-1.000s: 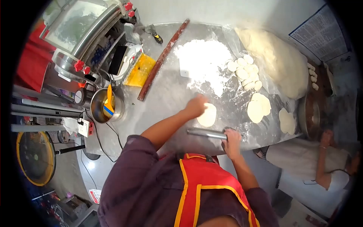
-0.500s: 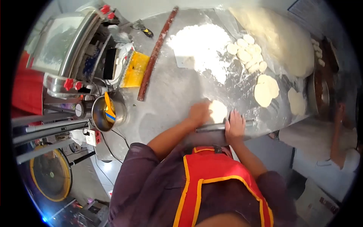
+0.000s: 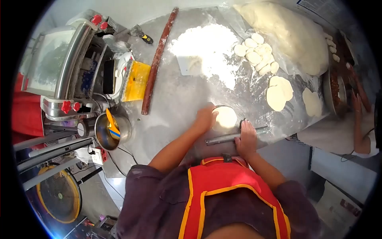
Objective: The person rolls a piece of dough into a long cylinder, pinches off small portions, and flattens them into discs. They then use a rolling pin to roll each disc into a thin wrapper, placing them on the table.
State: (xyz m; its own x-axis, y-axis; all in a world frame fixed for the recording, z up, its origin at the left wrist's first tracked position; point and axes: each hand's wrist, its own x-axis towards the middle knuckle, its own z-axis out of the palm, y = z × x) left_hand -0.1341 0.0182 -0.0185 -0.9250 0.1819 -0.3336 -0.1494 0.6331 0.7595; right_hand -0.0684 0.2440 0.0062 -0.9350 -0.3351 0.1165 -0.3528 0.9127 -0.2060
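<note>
My left hand (image 3: 205,119) pinches the left edge of a flat round dough disc (image 3: 225,118) lying on the grey worktop. Just below the disc, closer to my body, a thin rolling pin (image 3: 221,139) lies with a small gap to the dough. Resting on its right part is my right hand (image 3: 247,138), palm down with fingers stretched out. Several small dough pieces (image 3: 258,55) lie in a group at the upper right. Flattened dough sheets (image 3: 276,98) overlap to the right of my hands, and another dough sheet (image 3: 312,102) lies beyond.
White flour (image 3: 211,44) covers the back, with a scraper (image 3: 183,65) in it. A long red-brown rod (image 3: 160,59) lies left, beside a yellow box (image 3: 136,81). A metal pot (image 3: 124,126) stands near a machine (image 3: 59,59). Large dough (image 3: 286,36) sits back right; a person's arm (image 3: 358,131) shows at right.
The rolling pin has come slightly toward my body, away from the dough disc, with my right hand on it. More of the disc shows. The camera view has tilted a little.
</note>
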